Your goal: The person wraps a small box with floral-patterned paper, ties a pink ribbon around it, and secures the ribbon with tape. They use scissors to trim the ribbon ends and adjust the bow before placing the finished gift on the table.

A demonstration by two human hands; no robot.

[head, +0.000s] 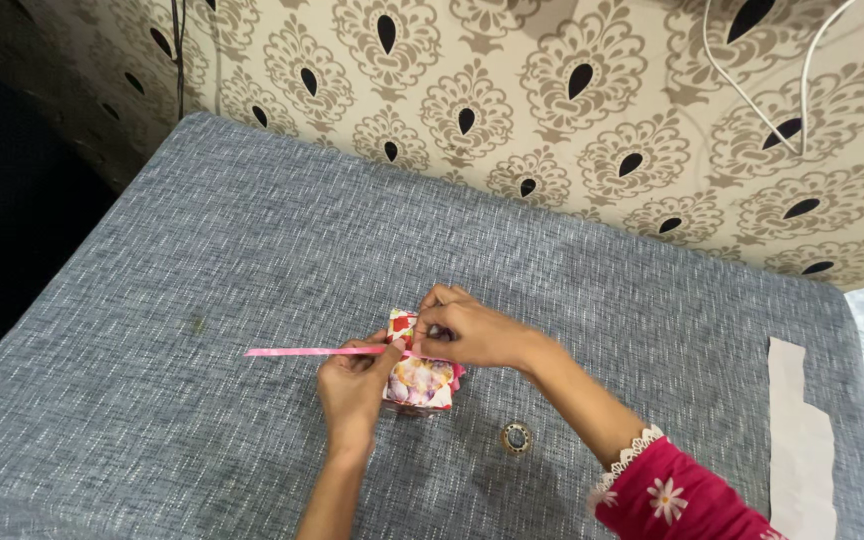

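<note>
Both hands (407, 365) pinch a pink ribbon (312, 351) lying level, pointing left.

Both hands meet over a small wrapped box (419, 378) on the grey bench (202, 250) — the left hand (352, 385) pinches a pink ribbon (312, 351) running left of the box, the right hand (467, 332) presses its top. A tape roll (516, 437) lies just right of the box; a white paper strip (800, 440) lies far right.

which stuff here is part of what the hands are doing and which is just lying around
In use: small wrapped box, pink ribbon, left hand, right hand.
Lying about: tape roll, white paper strip, white cable on the wall.
</note>
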